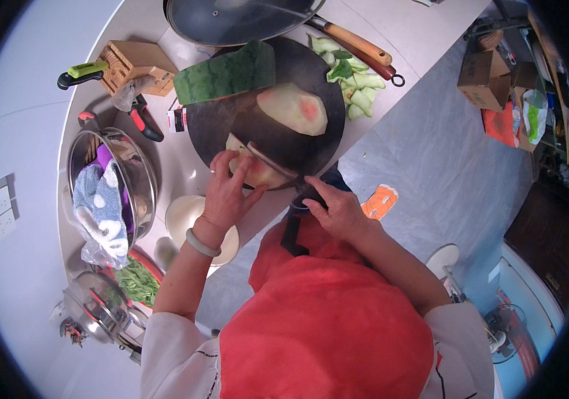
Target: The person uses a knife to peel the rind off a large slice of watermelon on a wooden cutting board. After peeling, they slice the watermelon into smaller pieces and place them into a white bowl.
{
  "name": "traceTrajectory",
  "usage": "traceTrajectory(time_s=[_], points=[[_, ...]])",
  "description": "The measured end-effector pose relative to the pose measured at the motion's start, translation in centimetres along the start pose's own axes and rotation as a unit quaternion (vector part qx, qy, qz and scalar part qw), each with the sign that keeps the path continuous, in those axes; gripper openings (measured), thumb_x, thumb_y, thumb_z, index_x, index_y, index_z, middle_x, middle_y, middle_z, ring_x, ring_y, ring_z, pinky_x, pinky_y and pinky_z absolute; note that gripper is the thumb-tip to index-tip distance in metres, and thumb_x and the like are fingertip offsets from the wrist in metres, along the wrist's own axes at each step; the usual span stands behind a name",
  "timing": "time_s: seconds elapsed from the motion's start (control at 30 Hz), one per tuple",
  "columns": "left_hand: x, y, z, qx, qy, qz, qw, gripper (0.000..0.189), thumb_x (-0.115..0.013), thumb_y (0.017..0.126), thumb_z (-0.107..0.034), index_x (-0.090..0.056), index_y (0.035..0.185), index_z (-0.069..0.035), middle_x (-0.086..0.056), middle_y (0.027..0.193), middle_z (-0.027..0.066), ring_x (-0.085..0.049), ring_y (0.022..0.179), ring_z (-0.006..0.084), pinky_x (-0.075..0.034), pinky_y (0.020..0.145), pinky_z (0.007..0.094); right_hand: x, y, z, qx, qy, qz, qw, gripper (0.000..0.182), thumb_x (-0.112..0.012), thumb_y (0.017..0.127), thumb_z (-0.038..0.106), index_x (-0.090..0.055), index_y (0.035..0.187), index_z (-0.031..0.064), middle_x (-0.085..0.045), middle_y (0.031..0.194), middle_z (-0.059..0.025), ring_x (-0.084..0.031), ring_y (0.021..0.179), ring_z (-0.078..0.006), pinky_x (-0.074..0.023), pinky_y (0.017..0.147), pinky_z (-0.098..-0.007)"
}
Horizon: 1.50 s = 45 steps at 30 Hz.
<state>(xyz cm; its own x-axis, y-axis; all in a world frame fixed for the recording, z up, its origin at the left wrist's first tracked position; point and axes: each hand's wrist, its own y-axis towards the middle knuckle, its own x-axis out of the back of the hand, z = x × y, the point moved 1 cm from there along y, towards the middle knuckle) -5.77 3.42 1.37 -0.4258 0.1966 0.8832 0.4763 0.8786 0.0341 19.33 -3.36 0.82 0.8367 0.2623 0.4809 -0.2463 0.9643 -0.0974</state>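
Note:
My left hand (229, 189) presses its fingers onto a pale peeled piece of watermelon rind (260, 174) with faint pink patches. That piece lies at the near edge of a round dark cutting board (309, 149). In my right hand (337, 204) is the dark handle of a kitchen knife (274, 162). Its blade, seen nearly edge-on, stands against the piece beside my left fingertips; how deep it sits is hidden. Farther back on the board lie another peeled rind piece (294, 109) and a large watermelon piece with striped green skin (229, 72).
Green peelings (359, 90) lie right of the board, beside wooden-handled utensils (359, 42). A pan lid (242, 20) is behind. Leftward stand a knife block (137, 65), a steel pot (147, 199) with cloths and a cream bowl (179, 214). Leafy greens (137, 282) sit lower left.

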Motion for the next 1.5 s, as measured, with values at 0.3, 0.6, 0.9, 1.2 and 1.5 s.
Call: traceTrajectory(time_s=[0.3,0.6,0.9,1.2,1.5], points=[[-0.1,-0.2,0.4,-0.008,0.011,-0.011,1.0,0.07,-0.086,0.071,-0.027,-0.054,0.129,-0.006,-0.046,0.129,0.0213,-0.048,0.119,0.042,-0.046,0.098,0.0482,1.5,1.5,1.4,-0.027,0.055,0.026,0.998,0.045,-0.066,0.093,0.025,-0.055,0.129,0.0012,-0.067,0.107,-0.0252,-0.068,0.093,-0.0406,-0.0556,0.075,-0.0459],[0.3,0.1,-0.1,0.015,-0.007,0.002,1.0,0.062,-0.085,0.07,-0.025,-0.056,0.12,-0.005,-0.045,0.124,0.0186,-0.047,0.117,0.0422,-0.046,0.097,0.0478,3.3,0.1,5.3,-0.02,0.028,0.035,0.999,0.047,-0.066,0.094,0.023,-0.053,0.133,0.0011,-0.066,0.111,-0.0243,-0.067,0.097,-0.0399,-0.0551,0.078,-0.042],[0.2,0.0,0.3,-0.008,0.006,0.011,1.0,0.082,-0.086,0.068,-0.025,-0.045,0.135,-0.001,-0.037,0.137,0.0273,-0.046,0.12,0.0464,-0.044,0.1,0.0496,3.9,-0.4,5.9,-0.031,0.018,0.061,0.997,0.047,-0.066,0.094,0.021,-0.052,0.134,0.0004,-0.067,0.11,-0.0239,-0.068,0.096,-0.0386,-0.0555,0.078,-0.0397],[0.2,0.3,0.3,-0.022,0.018,-0.009,1.0,0.056,-0.085,0.069,-0.027,-0.056,0.111,-0.002,-0.043,0.125,0.0236,-0.045,0.118,0.0457,-0.048,0.095,0.0502,2.4,1.4,5.3,0.021,0.003,0.025,0.999,0.049,-0.065,0.093,0.025,-0.052,0.133,0.0001,-0.067,0.092,-0.0208,-0.069,0.082,-0.0373,-0.0548,0.067,-0.0444],[-0.2,-0.3,0.8,0.011,0.008,0.028,1.0,0.07,-0.086,0.071,-0.033,-0.055,0.126,-0.005,-0.042,0.135,0.0262,-0.045,0.122,0.0469,-0.044,0.1,0.0515,1.6,3.4,5.0,-0.002,0.038,0.028,0.999,0.045,-0.065,0.094,0.023,-0.053,0.131,0.0016,-0.068,0.098,-0.0242,-0.068,0.088,-0.0417,-0.0547,0.073,-0.0441]])
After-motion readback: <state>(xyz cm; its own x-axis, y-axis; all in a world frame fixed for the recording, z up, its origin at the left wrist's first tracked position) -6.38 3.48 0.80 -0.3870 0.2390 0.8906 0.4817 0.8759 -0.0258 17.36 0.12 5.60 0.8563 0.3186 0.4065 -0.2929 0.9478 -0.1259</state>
